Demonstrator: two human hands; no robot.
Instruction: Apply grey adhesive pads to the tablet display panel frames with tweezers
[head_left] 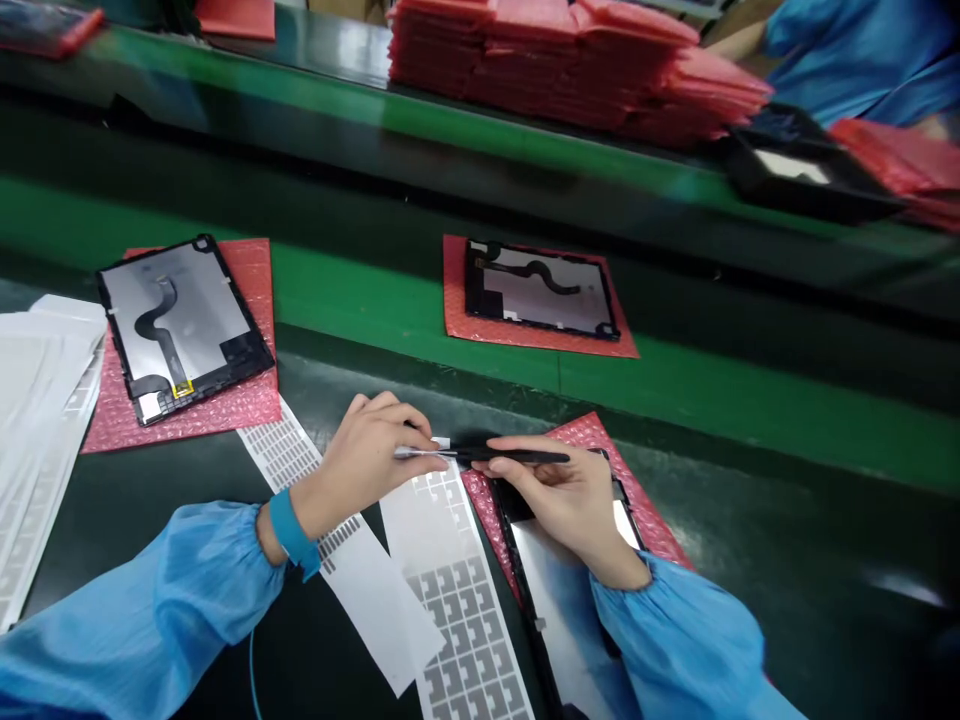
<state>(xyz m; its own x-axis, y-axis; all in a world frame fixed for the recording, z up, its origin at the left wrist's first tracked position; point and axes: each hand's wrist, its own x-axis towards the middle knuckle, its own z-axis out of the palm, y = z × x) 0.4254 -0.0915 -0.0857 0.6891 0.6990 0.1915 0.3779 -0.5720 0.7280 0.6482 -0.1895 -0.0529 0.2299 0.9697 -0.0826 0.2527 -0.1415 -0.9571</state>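
Note:
Black tweezers [536, 457] lie level in my right hand [574, 490], gripped between thumb and fingers with the tips pointing left. My left hand [375, 455] pinches a small pale piece [409, 453] right at those tips; its exact kind is too small to tell. Below the hands runs a sheet of grey die-cut stickers [465, 620], its upper rows mostly bare backing. A second sticker sheet [281, 450] passes under my left wrist. Beneath my right hand and forearm, a tablet screen panel [559, 600] lies partly hidden on a pink bubble bag [596, 440].
Another screen panel [187, 310] rests on a pink bag at left, beside stacked white sheets [45, 400]. A third panel [544, 285] lies on the green ledge. Behind stand piled pink bags [540, 60], a black tray [802, 165] and a co-worker's blue sleeve [862, 60].

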